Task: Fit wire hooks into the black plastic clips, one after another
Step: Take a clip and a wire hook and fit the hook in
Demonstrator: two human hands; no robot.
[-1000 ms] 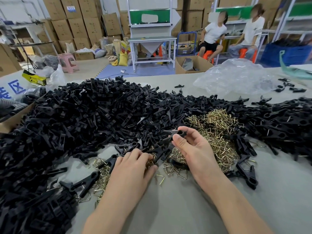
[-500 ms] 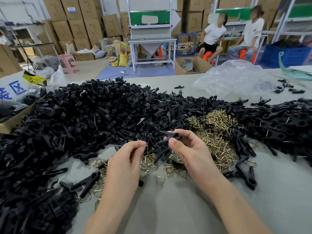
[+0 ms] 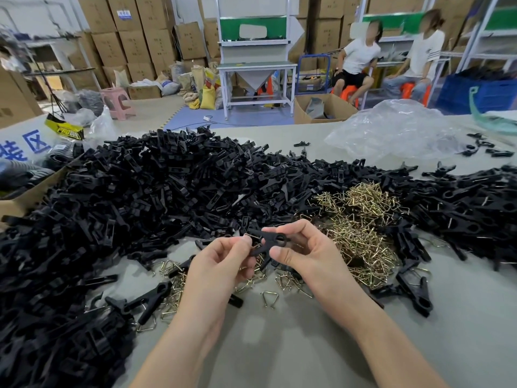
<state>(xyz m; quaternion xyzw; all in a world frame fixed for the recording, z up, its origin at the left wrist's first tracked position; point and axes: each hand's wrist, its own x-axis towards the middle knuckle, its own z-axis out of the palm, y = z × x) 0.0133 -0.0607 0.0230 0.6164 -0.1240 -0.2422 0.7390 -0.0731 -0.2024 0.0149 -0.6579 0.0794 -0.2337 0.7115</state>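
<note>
A black plastic clip [image 3: 270,242] is held above the table between both hands. My right hand [image 3: 305,253] pinches its ringed end between thumb and fingers. My left hand [image 3: 223,261] holds a thin brass wire hook [image 3: 251,236] against the clip's other end, fingertips closed on it. A big heap of black clips [image 3: 145,197] covers the table's left and middle. A pile of brass wire hooks [image 3: 361,233] lies just right of my hands, with more loose hooks [image 3: 270,298] scattered under them.
More black clips [image 3: 475,208] with wire in them lie at the right. A crumpled clear plastic bag [image 3: 397,133] sits at the back right. A cardboard box edge [image 3: 25,197] is at the left. Two persons sit on orange stools beyond the table.
My left hand rose from the loose hooks on the table with a hook pinched in it and came up to the clip. My right hand lifted the clip a little toward it.
</note>
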